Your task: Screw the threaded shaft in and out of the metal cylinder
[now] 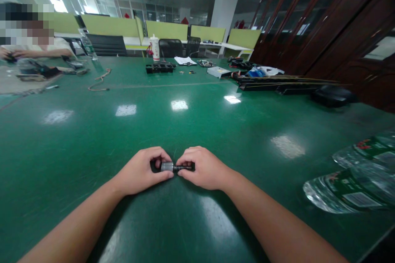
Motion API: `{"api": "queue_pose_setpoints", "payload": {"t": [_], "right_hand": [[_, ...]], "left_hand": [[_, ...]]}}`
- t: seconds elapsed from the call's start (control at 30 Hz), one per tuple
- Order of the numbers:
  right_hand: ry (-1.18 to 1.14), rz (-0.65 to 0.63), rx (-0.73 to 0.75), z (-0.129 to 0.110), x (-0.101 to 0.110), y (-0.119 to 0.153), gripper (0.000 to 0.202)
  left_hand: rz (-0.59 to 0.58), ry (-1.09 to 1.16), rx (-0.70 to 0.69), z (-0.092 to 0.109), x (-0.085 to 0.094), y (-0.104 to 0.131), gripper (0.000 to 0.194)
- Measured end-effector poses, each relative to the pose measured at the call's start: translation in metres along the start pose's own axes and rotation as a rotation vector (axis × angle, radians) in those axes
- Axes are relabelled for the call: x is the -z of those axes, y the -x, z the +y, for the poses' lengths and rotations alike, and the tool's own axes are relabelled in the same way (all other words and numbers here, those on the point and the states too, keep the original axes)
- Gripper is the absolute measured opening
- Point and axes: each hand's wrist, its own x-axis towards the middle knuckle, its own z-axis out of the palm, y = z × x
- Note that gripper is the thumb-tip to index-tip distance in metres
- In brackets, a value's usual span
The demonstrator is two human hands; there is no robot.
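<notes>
Near the table's front, both hands hold one small part that looks like a motor (167, 167), with a silver cylinder and a black end. My left hand (145, 170) is closed around the cylinder, thumb below and fingers above. From the cylinder a dark threaded or coiled shaft (180, 168) runs to the right. My right hand (202, 168) pinches this shaft between thumb and fingers. The part lies level, close to the tabletop, and its far ends are partly hidden by the curled fingers.
Water bottles (348, 191) lie on the green table (185, 127) by my right arm. Farther back are black rails (262, 85), a silver box (218, 72), a black bracket (160, 68), a white bottle (154, 49) and a cable (100, 80). A person (46, 49) sits at far left.
</notes>
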Motion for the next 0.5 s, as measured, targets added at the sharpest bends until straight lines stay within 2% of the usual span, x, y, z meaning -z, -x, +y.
{"api": "queue_pose_setpoints", "payload": {"t": [0.5], "right_hand": [[-0.006, 0.009, 0.005, -0.0003, 0.0008, 0.0006, 0.012]], "left_hand": [[-0.007, 0.011, 0.011, 0.0011, 0.0008, -0.0003, 0.022]]}}
